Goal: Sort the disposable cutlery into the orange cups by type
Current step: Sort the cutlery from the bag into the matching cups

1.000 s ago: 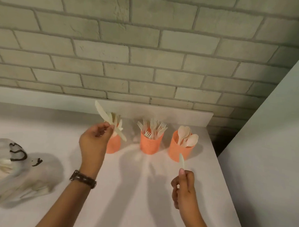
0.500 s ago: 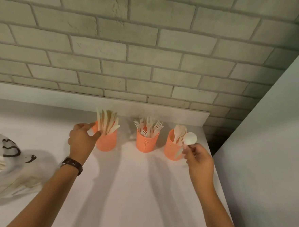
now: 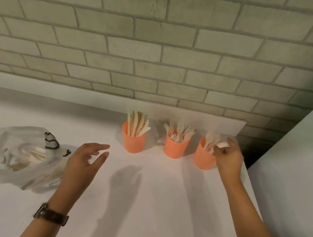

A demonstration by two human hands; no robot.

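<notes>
Three orange cups stand in a row near the wall. The left cup (image 3: 133, 142) holds knives, the middle cup (image 3: 176, 149) holds forks, and the right cup (image 3: 203, 156) holds spoons. My right hand (image 3: 228, 158) pinches a pale spoon (image 3: 222, 145) at the rim of the right cup, with its bowl just above the rim. My left hand (image 3: 86, 161) hovers over the counter with its fingers spread, between the left cup and a plastic bag (image 3: 23, 155) that holds more pale cutlery. It holds nothing.
The white counter (image 3: 146, 201) runs to a brick wall (image 3: 156, 53) behind the cups. A pale panel (image 3: 292, 174) rises at the right, close to the right cup. The counter's right edge lies just past my right hand.
My left hand has let the knives go into the left cup and drawn back toward the bag. My right hand has brought the spoon down to the right cup's rim.
</notes>
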